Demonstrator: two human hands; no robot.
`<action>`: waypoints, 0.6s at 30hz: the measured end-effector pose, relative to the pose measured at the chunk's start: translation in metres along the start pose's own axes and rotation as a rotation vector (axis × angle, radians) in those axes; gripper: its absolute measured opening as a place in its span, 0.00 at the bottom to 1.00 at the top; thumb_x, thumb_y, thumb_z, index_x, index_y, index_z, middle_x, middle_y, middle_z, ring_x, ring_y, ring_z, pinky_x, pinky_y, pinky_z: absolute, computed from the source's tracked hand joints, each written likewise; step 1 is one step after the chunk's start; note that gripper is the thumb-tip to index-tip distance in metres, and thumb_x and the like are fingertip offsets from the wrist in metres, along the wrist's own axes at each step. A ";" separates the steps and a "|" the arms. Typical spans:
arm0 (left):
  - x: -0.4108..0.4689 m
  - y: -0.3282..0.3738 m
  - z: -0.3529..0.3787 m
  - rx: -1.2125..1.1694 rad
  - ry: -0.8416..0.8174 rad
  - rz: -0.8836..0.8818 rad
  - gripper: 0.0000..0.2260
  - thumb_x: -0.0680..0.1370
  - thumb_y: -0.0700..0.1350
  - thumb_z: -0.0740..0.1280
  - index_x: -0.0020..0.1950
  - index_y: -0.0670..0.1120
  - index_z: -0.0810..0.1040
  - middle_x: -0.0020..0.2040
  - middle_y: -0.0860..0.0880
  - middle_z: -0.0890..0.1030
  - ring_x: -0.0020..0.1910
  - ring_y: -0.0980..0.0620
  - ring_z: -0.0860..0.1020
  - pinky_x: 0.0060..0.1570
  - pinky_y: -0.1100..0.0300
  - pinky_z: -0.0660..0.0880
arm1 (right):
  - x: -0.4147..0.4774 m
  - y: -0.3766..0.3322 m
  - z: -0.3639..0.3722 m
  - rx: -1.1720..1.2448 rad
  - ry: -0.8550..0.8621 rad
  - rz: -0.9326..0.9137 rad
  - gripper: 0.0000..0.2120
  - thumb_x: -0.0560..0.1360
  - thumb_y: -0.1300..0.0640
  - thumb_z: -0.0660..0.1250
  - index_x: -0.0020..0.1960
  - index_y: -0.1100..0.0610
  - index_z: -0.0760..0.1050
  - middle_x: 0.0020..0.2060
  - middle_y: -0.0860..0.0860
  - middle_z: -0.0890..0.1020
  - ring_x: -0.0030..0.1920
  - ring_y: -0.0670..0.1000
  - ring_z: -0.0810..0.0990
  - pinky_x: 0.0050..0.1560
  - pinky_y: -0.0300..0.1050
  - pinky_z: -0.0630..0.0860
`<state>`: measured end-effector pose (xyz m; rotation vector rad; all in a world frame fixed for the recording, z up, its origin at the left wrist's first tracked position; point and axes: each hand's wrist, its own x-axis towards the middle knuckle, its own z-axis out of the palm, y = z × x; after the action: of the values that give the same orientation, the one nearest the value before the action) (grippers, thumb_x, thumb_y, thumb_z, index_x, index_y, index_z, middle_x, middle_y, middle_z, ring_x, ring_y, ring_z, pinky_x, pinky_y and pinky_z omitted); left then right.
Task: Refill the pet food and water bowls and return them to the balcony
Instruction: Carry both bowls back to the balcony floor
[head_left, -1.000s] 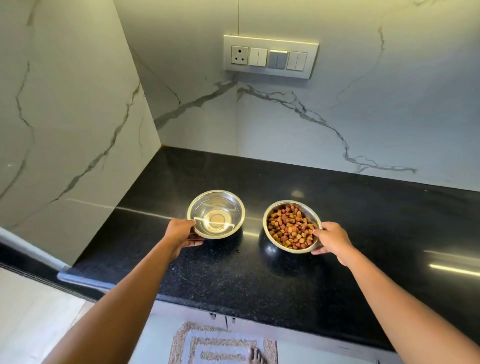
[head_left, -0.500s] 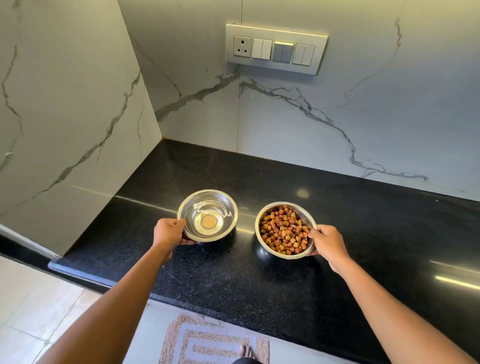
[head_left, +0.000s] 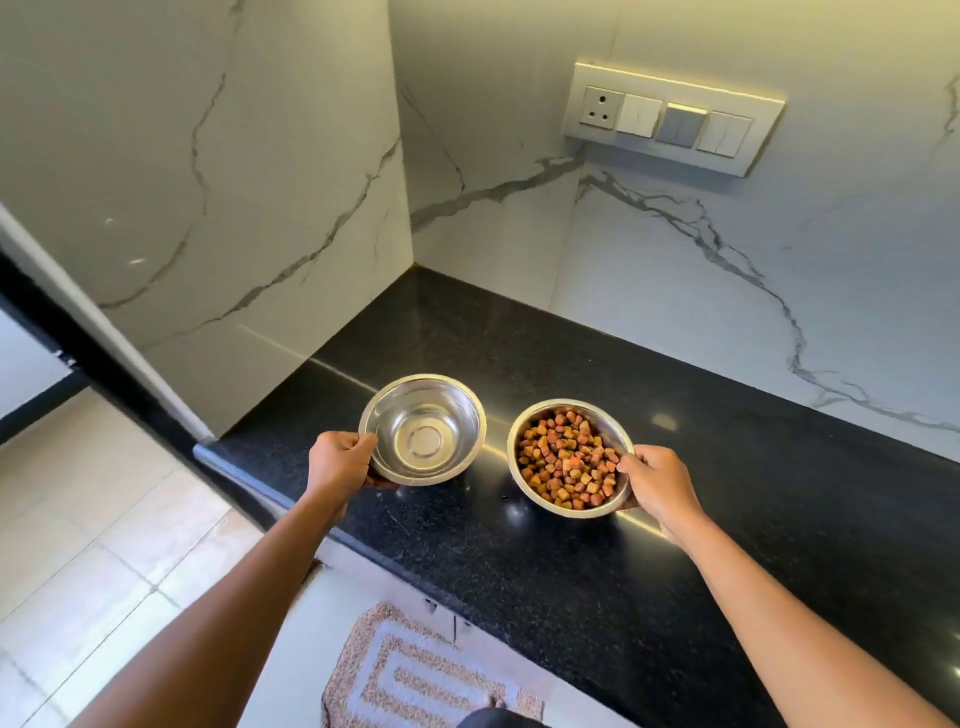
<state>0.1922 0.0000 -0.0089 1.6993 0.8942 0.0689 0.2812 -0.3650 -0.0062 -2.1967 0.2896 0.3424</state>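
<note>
Two steel bowls gripped by their rims over the black countertop (head_left: 727, 467), near its front left corner.

Left hand (head_left: 340, 462) closed on the near-left rim of the water bowl (head_left: 423, 428), thumb on top of the rim, fingers tucked beneath; clear and shiny inside, water level hard to judge. Right hand (head_left: 657, 486) closed on the near-right rim of the food bowl (head_left: 569, 457), thumb over the edge, fingers under; heaped with brown and orange kibble (head_left: 566, 460). Bowls side by side above the countertop, close but apart, water bowl nearer the side wall; lifted or resting, cannot tell. Switch plate (head_left: 672, 117) on the marble wall behind the countertop. Patterned mat (head_left: 415, 675) on the floor below the countertop's front edge.
</note>
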 end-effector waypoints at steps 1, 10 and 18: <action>-0.004 -0.003 -0.010 -0.008 0.019 -0.009 0.11 0.81 0.39 0.67 0.40 0.37 0.82 0.33 0.41 0.83 0.29 0.49 0.85 0.29 0.57 0.83 | -0.001 -0.005 0.006 -0.006 -0.015 -0.014 0.13 0.84 0.60 0.62 0.46 0.60 0.83 0.42 0.56 0.87 0.40 0.52 0.88 0.31 0.42 0.82; -0.033 -0.059 -0.112 -0.091 0.200 -0.037 0.17 0.81 0.39 0.66 0.37 0.27 0.77 0.31 0.35 0.81 0.26 0.41 0.84 0.29 0.46 0.83 | -0.030 -0.051 0.073 -0.035 -0.109 -0.119 0.14 0.81 0.64 0.64 0.38 0.67 0.78 0.37 0.63 0.85 0.37 0.59 0.86 0.28 0.44 0.83; -0.068 -0.118 -0.219 -0.119 0.300 -0.077 0.15 0.80 0.36 0.66 0.42 0.22 0.75 0.39 0.24 0.80 0.28 0.37 0.84 0.29 0.42 0.83 | -0.087 -0.090 0.158 -0.053 -0.200 -0.181 0.15 0.80 0.67 0.64 0.34 0.65 0.75 0.27 0.53 0.76 0.29 0.51 0.75 0.23 0.34 0.71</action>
<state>-0.0219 0.1434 -0.0076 1.5657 1.1538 0.3256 0.2069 -0.1781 -0.0027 -2.2000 -0.0287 0.4686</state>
